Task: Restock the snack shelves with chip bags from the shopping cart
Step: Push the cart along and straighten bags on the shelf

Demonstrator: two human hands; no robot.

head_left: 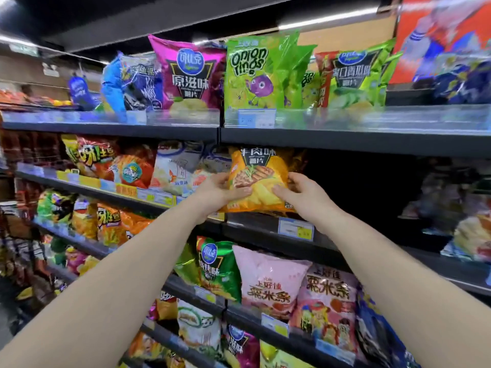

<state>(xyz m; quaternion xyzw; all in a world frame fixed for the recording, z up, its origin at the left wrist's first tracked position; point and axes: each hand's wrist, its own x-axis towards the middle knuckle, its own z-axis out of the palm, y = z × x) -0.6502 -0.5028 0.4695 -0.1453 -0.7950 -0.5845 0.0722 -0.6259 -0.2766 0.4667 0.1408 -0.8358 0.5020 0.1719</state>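
The orange chip bag (261, 179) stands upright at the front lip of the second shelf (252, 223), at the left end of the right-hand bay, its bottom seam about on the edge and its top just under the shelf above. Both hands have it: the left hand (221, 191) grips its left side with the thumb laid across the front, and the right hand (301, 195) curls round its right side, fingertips pressed on the lower front. I judge this to be the placing step for this one bag, seated or nearly so but not yet let go. Beside and behind it to the right the bay is dark, and I make out no bag fronts there until the blurred packs at the far right, so that stretch looks like the main work left. The bay to its left holds white bags (180, 168) and red-orange ones, packed close. The top shelf (345, 140) carries a magenta bag (187, 73), an onion rings bag (252, 75) and a green cucumber bag (350, 78) in a full front row. The shelf below shows a green bag (216, 266) and pink bags (268, 282) side by side, well filled. A price label (295, 229) hangs on the rail under the orange bag. The shopping cart is not plainly in view, so how many bags wait in it I cannot tell.
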